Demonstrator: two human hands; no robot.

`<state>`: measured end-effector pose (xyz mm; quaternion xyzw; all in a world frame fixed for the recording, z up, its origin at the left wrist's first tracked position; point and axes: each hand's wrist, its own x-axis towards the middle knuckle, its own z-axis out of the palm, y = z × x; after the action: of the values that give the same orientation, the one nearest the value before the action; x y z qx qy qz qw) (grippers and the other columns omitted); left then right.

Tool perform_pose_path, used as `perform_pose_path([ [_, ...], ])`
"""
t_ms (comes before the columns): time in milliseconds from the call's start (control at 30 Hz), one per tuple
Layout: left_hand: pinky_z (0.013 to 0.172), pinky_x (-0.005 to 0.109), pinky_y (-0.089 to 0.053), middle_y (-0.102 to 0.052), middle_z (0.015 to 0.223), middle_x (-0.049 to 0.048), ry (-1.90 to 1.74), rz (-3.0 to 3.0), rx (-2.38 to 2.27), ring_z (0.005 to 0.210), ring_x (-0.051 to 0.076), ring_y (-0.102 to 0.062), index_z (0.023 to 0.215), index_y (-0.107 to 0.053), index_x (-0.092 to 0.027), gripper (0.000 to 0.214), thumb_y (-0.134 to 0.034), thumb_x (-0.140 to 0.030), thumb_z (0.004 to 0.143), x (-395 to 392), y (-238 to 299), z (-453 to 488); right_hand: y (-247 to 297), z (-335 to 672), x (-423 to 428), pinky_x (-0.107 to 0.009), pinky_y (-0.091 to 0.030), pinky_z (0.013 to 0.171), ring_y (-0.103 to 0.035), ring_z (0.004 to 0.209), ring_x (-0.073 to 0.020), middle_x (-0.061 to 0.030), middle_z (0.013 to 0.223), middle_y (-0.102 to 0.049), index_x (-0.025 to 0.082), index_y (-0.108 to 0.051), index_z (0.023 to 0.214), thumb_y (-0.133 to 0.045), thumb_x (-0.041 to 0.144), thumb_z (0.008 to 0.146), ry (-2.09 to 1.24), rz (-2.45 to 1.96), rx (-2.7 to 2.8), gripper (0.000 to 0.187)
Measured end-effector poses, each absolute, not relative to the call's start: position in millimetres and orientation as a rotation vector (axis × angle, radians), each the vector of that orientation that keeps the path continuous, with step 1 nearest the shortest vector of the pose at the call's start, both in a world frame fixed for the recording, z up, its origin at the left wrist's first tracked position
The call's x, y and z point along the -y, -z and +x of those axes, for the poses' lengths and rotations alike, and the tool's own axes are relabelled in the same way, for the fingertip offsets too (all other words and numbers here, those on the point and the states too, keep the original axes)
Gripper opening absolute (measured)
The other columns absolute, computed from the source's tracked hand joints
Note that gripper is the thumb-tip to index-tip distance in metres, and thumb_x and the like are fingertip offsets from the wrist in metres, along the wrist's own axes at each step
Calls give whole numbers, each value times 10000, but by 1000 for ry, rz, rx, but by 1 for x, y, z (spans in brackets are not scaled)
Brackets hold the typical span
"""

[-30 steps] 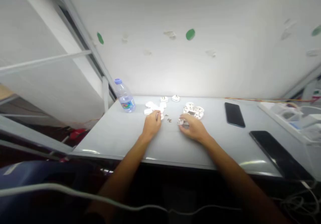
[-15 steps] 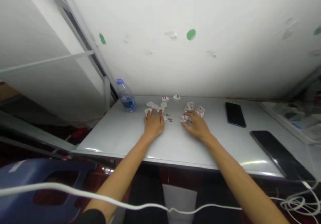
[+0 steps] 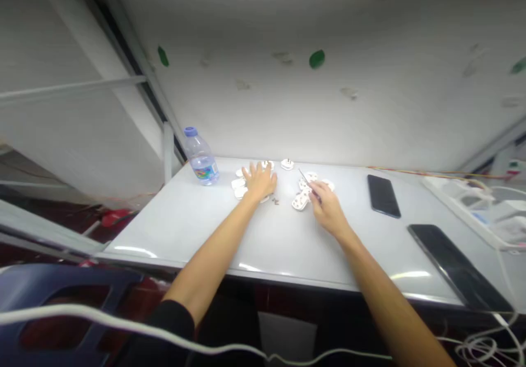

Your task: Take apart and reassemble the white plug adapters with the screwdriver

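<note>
The left hand (image 3: 258,182) lies on a heap of white plastic plug parts (image 3: 239,191), with its fingers (image 3: 251,171) spread apart. The right hand (image 3: 329,209) has its fingers (image 3: 315,190) pinched together on a thin metal tool (image 3: 304,177). More plug parts (image 3: 301,199) sit just beside that hand, at ten o'clock. Tiny brown bits (image 3: 275,201) lie between the hands. A round white plug (image 3: 287,164) stands near the far edge of the smooth, shiny surface (image 3: 172,233). A clear plastic water bottle (image 3: 200,158) stands at ten o'clock from the left hand. A flat black phone (image 3: 383,196) lies at three o'clock from the right hand, and a bigger black phone (image 3: 456,268) lies near the right edge. The front edge is well apart from both hands, at six o'clock.
</note>
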<state>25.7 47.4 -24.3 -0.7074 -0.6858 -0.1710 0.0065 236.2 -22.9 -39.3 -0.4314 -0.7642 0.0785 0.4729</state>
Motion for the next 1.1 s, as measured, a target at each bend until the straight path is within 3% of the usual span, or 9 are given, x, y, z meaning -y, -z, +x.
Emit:
perform_pose_path([
  [200,1115,669,-137,-589,1338,173,444,-2281,2136,1406,414,-290,1379,-507,-195,523,-412,-450,932,-55,26,28,31,237,27,-415,-525,846,-629,872,-238,-98,934,-650,195,-693,1146,-497,270,918,-298,-1172,1809,310],
  [433,1097,613,-207,-654,1221,153,525,-2302,2013,1359,390,-356,1149,-613,-197,392,-571,-463,863,-35,22,41,35,238,20,-438,-541,832,-667,864,-237,-116,1000,-705,161,-667,1132,-576,290,827,-445,-1230,1573,343],
  [667,1096,583,-210,-671,1161,154,749,-2397,1951,1255,348,-476,1180,-596,-189,378,-614,-335,831,-40,26,38,24,236,27,-352,-544,609,-654,626,-198,-104,848,-732,136,-691,979,-651,469,807,-619,-1257,1289,376],
  [800,1079,588,-223,-622,1267,195,754,-2402,1942,1283,394,-427,1261,-584,-153,538,-644,-439,809,-42,28,39,18,235,29,-355,-531,668,-658,681,-208,-83,794,-722,158,-681,885,-607,479,841,-523,-1276,1280,332],
  [900,1064,606,-233,-631,1246,213,738,-2418,1963,1284,419,-410,1180,-633,-127,560,-662,-517,779,-48,25,46,18,236,28,-359,-521,735,-660,743,-214,-89,812,-721,166,-655,853,-578,491,857,-454,-1287,1270,335],
  [1000,1065,602,-254,-697,1080,177,885,-2464,2060,1209,392,-492,1005,-694,-127,329,-682,-348,761,-51,20,51,19,237,26,-370,-520,753,-654,767,-216,-88,829,-712,169,-626,873,-569,505,862,-454,-1272,1251,341],
  [1100,1039,524,-363,-691,1088,153,1101,-2531,2060,1121,338,-575,1006,-706,-135,314,-694,-226,707,-43,19,44,19,236,27,-371,-522,750,-648,762,-214,-75,820,-701,173,-629,874,-604,505,845,-499,-1237,1254,335],
])
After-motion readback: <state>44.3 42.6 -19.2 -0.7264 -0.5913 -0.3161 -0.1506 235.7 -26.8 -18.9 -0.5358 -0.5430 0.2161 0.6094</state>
